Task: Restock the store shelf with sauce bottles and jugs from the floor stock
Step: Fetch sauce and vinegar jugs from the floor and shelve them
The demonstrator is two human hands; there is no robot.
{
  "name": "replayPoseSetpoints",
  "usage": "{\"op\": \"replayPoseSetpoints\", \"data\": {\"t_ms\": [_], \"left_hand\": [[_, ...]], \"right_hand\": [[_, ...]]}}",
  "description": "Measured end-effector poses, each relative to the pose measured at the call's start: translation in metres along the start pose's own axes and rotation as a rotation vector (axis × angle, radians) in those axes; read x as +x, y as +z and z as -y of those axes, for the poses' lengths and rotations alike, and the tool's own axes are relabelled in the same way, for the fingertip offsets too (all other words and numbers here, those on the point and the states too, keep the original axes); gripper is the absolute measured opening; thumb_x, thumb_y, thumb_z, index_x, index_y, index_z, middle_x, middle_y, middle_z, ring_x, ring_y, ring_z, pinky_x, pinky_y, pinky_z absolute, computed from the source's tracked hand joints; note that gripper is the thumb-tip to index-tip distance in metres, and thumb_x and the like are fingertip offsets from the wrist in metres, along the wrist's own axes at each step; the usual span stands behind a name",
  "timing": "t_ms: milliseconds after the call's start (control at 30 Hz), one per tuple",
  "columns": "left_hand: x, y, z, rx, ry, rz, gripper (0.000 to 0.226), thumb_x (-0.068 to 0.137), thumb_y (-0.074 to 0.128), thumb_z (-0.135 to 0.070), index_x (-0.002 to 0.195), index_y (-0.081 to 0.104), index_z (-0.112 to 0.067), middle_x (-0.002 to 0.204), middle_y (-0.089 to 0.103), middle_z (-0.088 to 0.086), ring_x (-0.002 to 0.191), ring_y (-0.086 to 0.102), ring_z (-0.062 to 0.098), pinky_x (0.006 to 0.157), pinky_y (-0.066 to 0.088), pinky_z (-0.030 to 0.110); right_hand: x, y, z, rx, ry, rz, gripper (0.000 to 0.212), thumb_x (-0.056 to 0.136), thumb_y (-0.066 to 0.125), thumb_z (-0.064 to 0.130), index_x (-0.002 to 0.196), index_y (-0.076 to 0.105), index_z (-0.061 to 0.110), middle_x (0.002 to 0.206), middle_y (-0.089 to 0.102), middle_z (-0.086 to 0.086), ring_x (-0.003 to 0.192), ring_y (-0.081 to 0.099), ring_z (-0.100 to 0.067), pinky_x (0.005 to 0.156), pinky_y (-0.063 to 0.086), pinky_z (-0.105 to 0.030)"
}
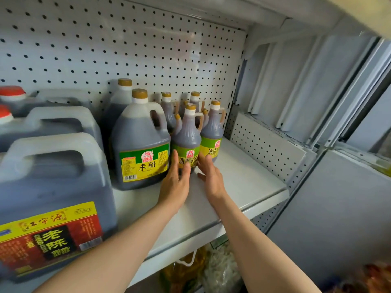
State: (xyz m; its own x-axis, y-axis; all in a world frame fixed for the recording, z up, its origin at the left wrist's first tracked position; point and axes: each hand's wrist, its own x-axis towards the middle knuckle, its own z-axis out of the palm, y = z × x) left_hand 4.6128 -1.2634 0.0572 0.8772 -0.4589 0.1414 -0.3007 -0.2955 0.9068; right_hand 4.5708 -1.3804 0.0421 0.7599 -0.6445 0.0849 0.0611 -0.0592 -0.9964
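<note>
Small sauce bottle [187, 136]: dark liquid, gold cap, yellow-green label; stands upright near the middle of the white shelf [243, 178], front of a cluster of like bottles. Left hand [175, 182]: fingers straight, flat against the bottle's left side. Right hand [211, 176]: fingers straight, laid against its right side; neither hand curls round it. Second small bottle [212, 132]: just beside, to the right. Mid-size vinegar jug [140, 144]: just left, upright. Large handled jug [53, 197]: far left, red-and-yellow label. Pegboard back panel [127, 49]: white, perforated. Bagged goods [201, 269]: on the level below.
</note>
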Motion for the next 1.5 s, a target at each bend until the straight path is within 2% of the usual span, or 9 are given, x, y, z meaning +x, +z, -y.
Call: {"op": "replayPoseSetpoints", "data": {"t_ms": [167,300,467,667,767,967,1233,1367,1500], "left_hand": [[0.005,0.002,0.000,-0.009,-0.019,-0.005,0.060,0.104,0.033,-0.049,0.157,0.007,-0.041,0.166,0.014,-0.004,0.148,0.026,0.029,0.115,0.027,0.040],[0.001,0.002,0.002,-0.005,-0.022,-0.033,0.058,0.104,0.034,-0.048,0.157,0.015,-0.037,0.164,0.022,-0.002,0.146,0.030,0.027,0.115,0.029,0.040],[-0.012,0.021,-0.006,-0.085,0.108,-0.244,0.038,0.105,0.042,-0.032,0.136,0.055,-0.016,0.133,0.057,0.010,0.116,0.053,0.016,0.089,0.034,0.018],[0.004,0.062,-0.027,-0.157,0.053,0.035,0.048,0.106,0.035,-0.037,0.148,0.044,-0.017,0.155,0.040,0.000,0.142,0.036,0.015,0.107,0.025,0.017],[0.015,0.074,-0.033,-0.194,0.036,0.130,0.056,0.105,0.031,-0.048,0.153,0.037,-0.020,0.158,0.034,-0.003,0.146,0.030,0.015,0.119,0.020,0.026],[0.026,0.087,-0.030,-0.247,0.005,0.162,0.099,0.072,0.017,-0.084,0.149,0.043,-0.028,0.158,0.036,-0.006,0.144,0.035,0.014,0.119,0.029,0.040],[0.023,0.085,-0.032,-0.291,0.015,0.147,0.051,0.105,0.028,-0.050,0.147,0.044,-0.026,0.150,0.044,-0.006,0.137,0.041,0.013,0.104,0.029,0.020],[0.008,0.069,-0.022,-0.214,0.040,-0.160,0.038,0.106,0.034,-0.039,0.121,0.063,-0.017,0.126,0.064,0.000,0.117,0.057,0.020,0.091,0.040,0.027],[0.006,0.055,-0.006,-0.226,0.067,-0.439,0.040,0.099,0.041,-0.039,0.120,0.058,-0.010,0.123,0.054,0.014,0.112,0.055,0.032,0.093,0.041,0.034]], "right_hand": [[0.000,0.002,-0.002,-0.134,-0.028,0.021,0.041,0.085,0.032,0.085,0.102,0.063,0.066,0.131,0.063,0.010,0.124,0.057,-0.011,0.110,0.043,-0.047],[-0.001,-0.009,0.002,0.000,-0.088,-0.047,0.043,0.105,0.033,0.054,0.125,0.065,0.034,0.125,0.070,0.003,0.121,0.063,-0.014,0.101,0.050,-0.039],[0.021,-0.036,-0.001,-0.083,-0.143,-0.345,0.063,0.085,0.030,0.073,0.126,0.061,0.037,0.132,0.060,0.002,0.125,0.054,-0.019,0.110,0.041,-0.050],[0.036,-0.045,-0.003,-0.088,-0.124,-0.157,0.051,0.089,0.027,0.075,0.121,0.060,0.054,0.133,0.059,0.017,0.128,0.052,-0.005,0.113,0.040,-0.048],[0.038,-0.049,-0.006,0.009,-0.078,-0.109,0.072,0.086,0.028,0.079,0.138,0.059,0.040,0.139,0.061,0.011,0.130,0.053,-0.005,0.111,0.044,-0.047],[0.045,-0.050,-0.013,-0.038,-0.068,-0.096,0.073,0.081,0.023,0.091,0.133,0.058,0.052,0.135,0.064,0.012,0.130,0.054,-0.007,0.113,0.041,-0.048],[0.043,-0.048,-0.011,-0.089,-0.096,-0.108,0.059,0.088,0.020,0.082,0.124,0.060,0.057,0.128,0.067,0.012,0.125,0.058,-0.012,0.110,0.044,-0.049],[0.032,-0.045,-0.007,-0.011,-0.219,-0.211,0.035,0.093,0.036,0.066,0.109,0.064,0.053,0.117,0.065,0.023,0.117,0.060,-0.005,0.105,0.048,-0.048],[0.028,-0.046,-0.008,0.078,-0.219,-0.089,0.065,0.085,0.045,0.070,0.125,0.068,0.023,0.122,0.071,0.001,0.118,0.064,-0.013,0.108,0.048,-0.044]]}}
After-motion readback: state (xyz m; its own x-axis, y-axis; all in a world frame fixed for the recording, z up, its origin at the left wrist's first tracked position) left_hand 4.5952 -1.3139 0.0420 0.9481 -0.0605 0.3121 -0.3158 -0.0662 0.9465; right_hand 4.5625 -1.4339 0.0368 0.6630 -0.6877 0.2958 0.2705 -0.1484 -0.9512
